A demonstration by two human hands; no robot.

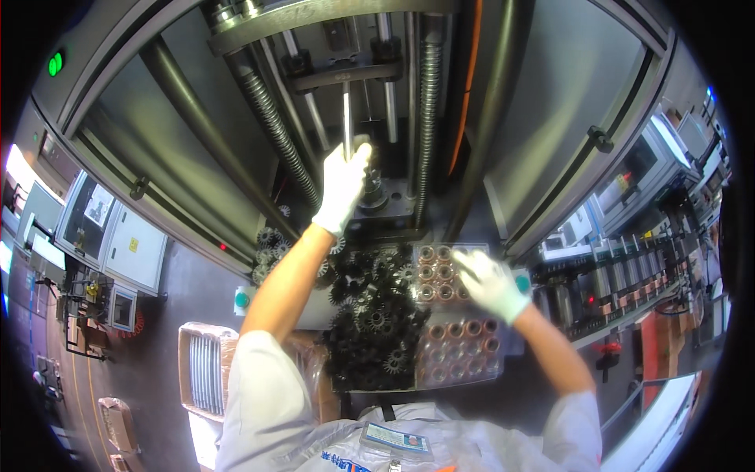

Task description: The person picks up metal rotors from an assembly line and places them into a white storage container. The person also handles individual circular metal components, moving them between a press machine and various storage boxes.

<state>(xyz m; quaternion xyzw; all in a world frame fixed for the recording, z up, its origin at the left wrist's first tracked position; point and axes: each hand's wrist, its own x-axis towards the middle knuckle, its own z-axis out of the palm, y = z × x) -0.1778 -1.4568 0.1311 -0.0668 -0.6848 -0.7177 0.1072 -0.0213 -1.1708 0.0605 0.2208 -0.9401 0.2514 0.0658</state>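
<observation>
My left hand (342, 187), in a white glove, is raised inside the press frame, its fingers closed around a bright upright metal shaft (348, 118). The shaft's upper end reaches the dark crossplate (344, 76). Behind the hand and below it stands a dark round fixture (373, 195) on the press base. My gloved right hand (495, 287) reaches over the right edge of a clear tray (435, 272) of copper-coloured ring parts. Its fingers are stretched and apart, with nothing visible between them; the fingertips are slightly blurred.
A heap of dark toothed discs (373, 315) lies in front of the press. Nearer me sits a second tray of ring parts (460, 350). Green buttons (522, 283) flank the worktable. Guide columns (430, 118) stand beside my left hand. A box of metal shafts (206, 370) is at lower left.
</observation>
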